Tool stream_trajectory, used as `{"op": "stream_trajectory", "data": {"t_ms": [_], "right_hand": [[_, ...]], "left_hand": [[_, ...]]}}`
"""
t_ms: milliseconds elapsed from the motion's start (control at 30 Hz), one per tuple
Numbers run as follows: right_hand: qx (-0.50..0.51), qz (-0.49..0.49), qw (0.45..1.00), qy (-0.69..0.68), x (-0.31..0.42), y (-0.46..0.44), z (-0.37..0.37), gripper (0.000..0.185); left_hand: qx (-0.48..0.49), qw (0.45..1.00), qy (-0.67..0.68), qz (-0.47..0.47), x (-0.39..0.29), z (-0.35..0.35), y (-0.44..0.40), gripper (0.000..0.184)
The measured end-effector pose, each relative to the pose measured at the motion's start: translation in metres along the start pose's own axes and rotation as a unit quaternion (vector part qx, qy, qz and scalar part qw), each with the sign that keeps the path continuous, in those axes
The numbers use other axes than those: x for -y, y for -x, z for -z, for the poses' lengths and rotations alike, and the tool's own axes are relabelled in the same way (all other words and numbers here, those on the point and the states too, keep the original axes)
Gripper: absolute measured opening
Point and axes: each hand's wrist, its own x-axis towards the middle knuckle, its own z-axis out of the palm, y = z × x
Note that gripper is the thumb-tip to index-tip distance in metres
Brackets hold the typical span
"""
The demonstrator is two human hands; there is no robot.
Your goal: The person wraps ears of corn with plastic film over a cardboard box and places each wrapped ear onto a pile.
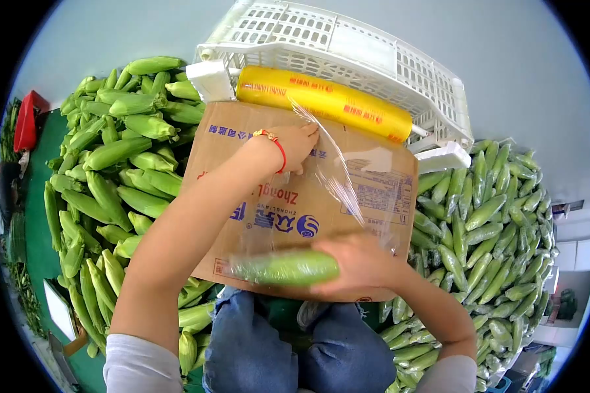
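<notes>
Right hand (353,263) grips corn (285,267) at the near edge of the cardboard (213,154); left hand (296,147), hold unclear, is at the film (339,190).

Across from me, the left arm (196,223) stretches long and forward, its left hand (296,144) back-side up; the right arm (432,308) bends at the elbow, angling inward, the right hand (359,261) curled in a grip, motion-blurred.
</notes>
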Motion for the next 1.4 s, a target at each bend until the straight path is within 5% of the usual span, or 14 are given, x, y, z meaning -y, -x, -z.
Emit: {"op": "stream_trajectory", "data": {"t_ms": [67, 200, 300, 400, 500, 600, 767, 933, 1033, 1200, 1233, 1267, 1300, 1400], "right_hand": [[0.180, -0.081, 0.971, -0.136, 0.001, 0.027, -0.014, 0.067], [-0.006, -0.143, 0.909, -0.392, -0.014, 0.073, -0.054, 0.070], [-0.136, -0.226, 0.643, -0.719, 0.004, 0.064, -0.055, 0.049], [-0.039, -0.085, 0.614, -0.784, 0.023, 0.018, -0.045, 0.045], [0.112, -0.026, 0.524, -0.844, 0.042, -0.014, -0.042, 0.061], [0.159, 0.052, 0.463, -0.871, 0.060, -0.036, -0.054, 0.069], [0.132, 0.045, 0.442, -0.886, 0.057, -0.021, -0.052, 0.066], [-0.159, -0.039, 0.706, -0.689, 0.022, 0.019, -0.062, 0.055], [-0.465, -0.007, 0.802, -0.375, 0.001, 0.016, -0.069, 0.048], [-0.580, 0.083, 0.774, -0.239, 0.001, 0.041, -0.021, 0.031], [-0.574, 0.101, 0.727, -0.363, 0.016, 0.034, -0.007, 0.032], [-0.531, 0.123, 0.706, -0.452, 0.018, 0.033, -0.003, 0.033], [-0.488, 0.138, 0.674, -0.537, 0.020, 0.031, 0.001, 0.035], [-0.366, 0.178, 0.658, -0.634, 0.008, 0.025, -0.001, 0.039]], "left_hand": [[-0.037, 0.998, 0.041, -0.016, 0.003, 0.000, 0.009, 0.074], [-0.444, 0.864, 0.232, -0.055, -0.049, -0.028, 0.076, 0.052], [-0.377, 0.900, 0.142, -0.168, -0.111, -0.038, 0.108, 0.048], [-0.406, 0.850, 0.334, -0.022, -0.090, -0.076, 0.119, 0.050], [-0.581, 0.531, 0.616, -0.026, -0.126, 0.006, 0.113, 0.075], [-0.274, 0.341, 0.797, -0.417, -0.099, 0.007, 0.129, 0.062], [-0.424, 0.441, 0.788, -0.064, -0.092, -0.005, 0.134, 0.037], [-0.509, 0.545, 0.642, 0.177, -0.076, -0.062, 0.155, 0.040], [-0.359, 0.826, 0.286, 0.326, -0.069, -0.084, 0.191, 0.052], [-0.114, 0.940, 0.232, 0.224, -0.074, -0.121, 0.198, 0.037], [-0.022, 0.753, 0.615, 0.232, -0.081, -0.117, 0.196, 0.040], [0.034, 0.431, 0.840, 0.327, -0.088, -0.112, 0.194, 0.047], [0.064, 0.357, 0.867, 0.342, -0.094, -0.106, 0.194, 0.049], [-0.016, 0.745, 0.658, 0.106, -0.107, -0.087, 0.197, 0.056]]}}
